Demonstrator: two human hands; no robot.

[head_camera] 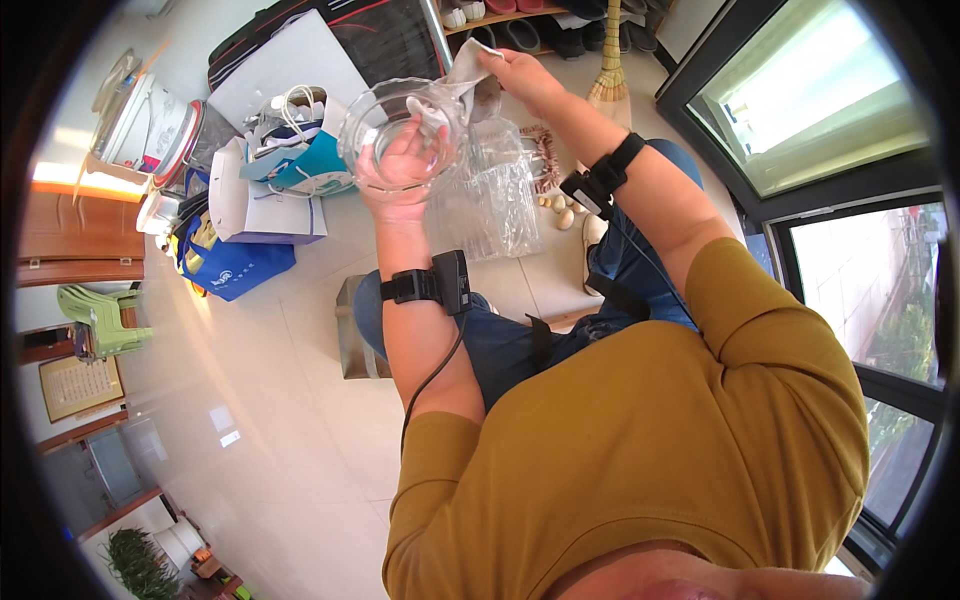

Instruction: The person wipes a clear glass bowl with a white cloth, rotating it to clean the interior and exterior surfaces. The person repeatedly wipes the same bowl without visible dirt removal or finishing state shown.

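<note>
My left hand [403, 169] supports a clear glass bowl [357, 124] with a wavy rim, and its palm and fingers show through the glass. Pinched in the fingers of my right hand [525, 77] is a white cloth [466, 66]. The cloth hangs from those fingers to the right side of the bowl's rim. More white fabric appears by the left fingertips, seen against the glass; I cannot tell whether it is inside or behind the bowl. Below and to the right, clear plastic packaging [504, 206] lies on the tiled floor.
Paper bags [262, 202] and a blue tote bag [244, 262] stand to the left, near a white bucket [142, 127]. A straw broom [609, 75] leans ahead beside a shoe rack [517, 21]. Several small round objects [564, 217] lie by my foot. A dark-framed glass door [810, 97] is at right.
</note>
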